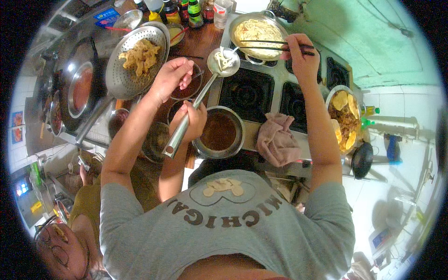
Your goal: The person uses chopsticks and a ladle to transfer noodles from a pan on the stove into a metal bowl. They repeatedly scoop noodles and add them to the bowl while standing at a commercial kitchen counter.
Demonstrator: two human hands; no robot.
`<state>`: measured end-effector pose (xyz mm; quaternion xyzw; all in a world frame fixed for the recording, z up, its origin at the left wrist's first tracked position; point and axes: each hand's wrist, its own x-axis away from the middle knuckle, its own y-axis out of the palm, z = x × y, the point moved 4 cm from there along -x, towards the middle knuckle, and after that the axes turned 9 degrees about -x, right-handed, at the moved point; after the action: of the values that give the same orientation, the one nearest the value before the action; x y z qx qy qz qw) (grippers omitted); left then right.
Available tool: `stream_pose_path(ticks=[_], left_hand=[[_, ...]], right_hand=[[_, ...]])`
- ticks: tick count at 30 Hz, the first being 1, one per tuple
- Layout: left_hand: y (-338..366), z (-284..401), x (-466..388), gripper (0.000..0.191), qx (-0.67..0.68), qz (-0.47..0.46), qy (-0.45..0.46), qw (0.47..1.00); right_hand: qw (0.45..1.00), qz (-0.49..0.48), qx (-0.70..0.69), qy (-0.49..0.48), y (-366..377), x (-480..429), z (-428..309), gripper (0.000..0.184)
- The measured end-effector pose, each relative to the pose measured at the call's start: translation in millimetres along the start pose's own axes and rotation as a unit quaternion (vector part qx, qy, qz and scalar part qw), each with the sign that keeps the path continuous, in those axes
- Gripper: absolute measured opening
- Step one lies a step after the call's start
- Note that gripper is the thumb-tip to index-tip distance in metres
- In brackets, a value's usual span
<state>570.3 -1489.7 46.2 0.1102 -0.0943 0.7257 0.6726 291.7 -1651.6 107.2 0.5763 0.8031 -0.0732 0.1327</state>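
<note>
My right hand point(301, 57) grips a pair of dark chopsticks point(262, 42). They reach left across a metal pan of noodles point(259, 31), with their tips close to the rim of a ladle. That metal ladle point(204, 91) carries a few pale noodles point(224, 60) in its bowl. A co-worker's hand point(191, 120) holds the ladle's handle. My left hand point(173, 77) is raised to the left of the ladle, fingers curled, nothing visible in them. Below it is a glass bowl of dark red contents point(185, 91), partly hidden by the hand.
A pot of brown liquid point(219, 133) and a crumpled cloth point(279, 140) sit by the gas stove point(246, 94). On the left is a perforated strainer point(117, 75) with fried food. Bottles point(195, 14) line the back. At right stands a filled pan point(344, 119). A co-worker point(84, 203) is close on my left.
</note>
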Motion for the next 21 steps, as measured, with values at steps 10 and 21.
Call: stream_pose_path(ticks=[10,21], left_hand=[[2.3,3.9,8.0,0.024,0.020,-0.013,0.009,1.000],[13.5,26.2,34.0,0.023,0.014,-0.033,0.021,0.999]], right_hand=[[0.999,-0.030,0.030,0.009,8.0,6.3,12.0,0.014],[0.986,0.143,-0.086,-0.020,-22.2,0.5,45.3,0.014]])
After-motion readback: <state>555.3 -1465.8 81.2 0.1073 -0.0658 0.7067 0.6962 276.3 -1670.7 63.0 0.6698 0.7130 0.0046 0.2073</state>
